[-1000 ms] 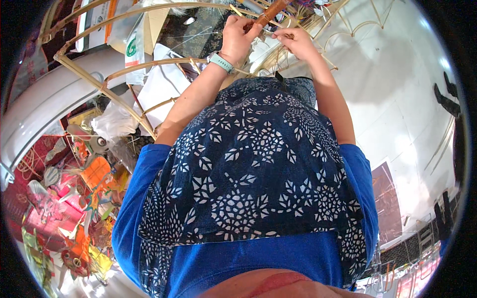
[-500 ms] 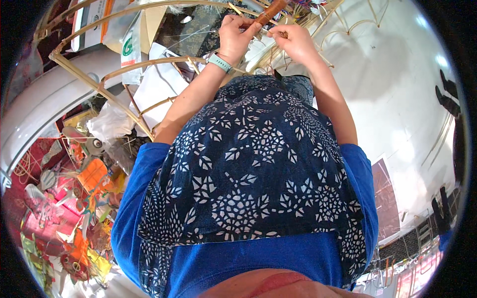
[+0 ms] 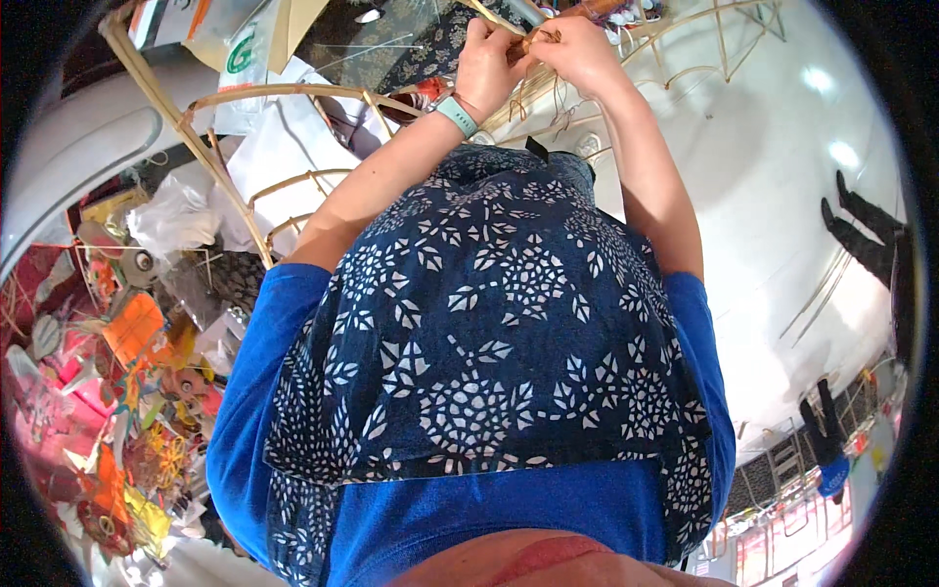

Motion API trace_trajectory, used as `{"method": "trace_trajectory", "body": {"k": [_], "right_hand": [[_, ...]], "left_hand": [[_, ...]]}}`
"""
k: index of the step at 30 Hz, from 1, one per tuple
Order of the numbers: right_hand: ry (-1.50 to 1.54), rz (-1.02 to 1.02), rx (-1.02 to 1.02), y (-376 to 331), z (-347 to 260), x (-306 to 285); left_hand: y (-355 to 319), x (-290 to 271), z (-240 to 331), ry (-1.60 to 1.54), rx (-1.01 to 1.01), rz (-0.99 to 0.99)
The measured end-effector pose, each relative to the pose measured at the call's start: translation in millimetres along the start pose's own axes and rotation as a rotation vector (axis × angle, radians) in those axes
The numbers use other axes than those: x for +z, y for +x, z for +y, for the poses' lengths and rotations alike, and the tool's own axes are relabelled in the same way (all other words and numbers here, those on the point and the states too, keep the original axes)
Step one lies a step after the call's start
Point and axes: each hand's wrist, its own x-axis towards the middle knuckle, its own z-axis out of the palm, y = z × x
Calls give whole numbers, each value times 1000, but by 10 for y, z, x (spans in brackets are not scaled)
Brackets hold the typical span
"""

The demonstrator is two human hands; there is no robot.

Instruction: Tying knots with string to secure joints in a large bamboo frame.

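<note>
Close together at the top of the head view, both my hands work at a joint of a bamboo-strip frame [image 3: 210, 155]. My left hand [image 3: 485, 70], wearing a pale green watch [image 3: 456, 116] on the wrist, is closed with fingertips pinched around a bamboo strip. Beside it my right hand [image 3: 585, 61] is closed too, its thumb and fingers meeting the left fingertips. A small brown bit [image 3: 548, 36] shows at the right fingers; whether it is a strip end or a tie I cannot tell. The frame's curved strips pass beneath my left forearm.
Colourful paper and craft pieces [image 3: 137, 328] lie heaped at the left beside a clear plastic bag [image 3: 176, 210]. A black patterned cloth [image 3: 430, 49] and white paper [image 3: 289, 147] lie beyond my left arm. White floor [image 3: 773, 196] stretches to the right; people's dark legs [image 3: 866, 225] stand at its edge.
The view has shifted, and the frame now sits higher and farther left. My hands have come together at the joint. The brown rod seen by my left hand is now mostly out of sight.
</note>
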Motion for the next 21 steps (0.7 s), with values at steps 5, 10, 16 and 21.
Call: {"method": "trace_trajectory", "body": {"k": [5,10,16,21], "right_hand": [[123,-149,56,237,-46,-36],[-92,-180,26,431,-39,-32],[-171,-278,2,641,-50,32],[-114,-375,105,731,-73,94]], "left_hand": [[32,52,17,-41,-68,51],[49,53,42,-149,-211,133],[112,50,-84,-214,-349,129],[82,82,-226,-325,-468,98]]}}
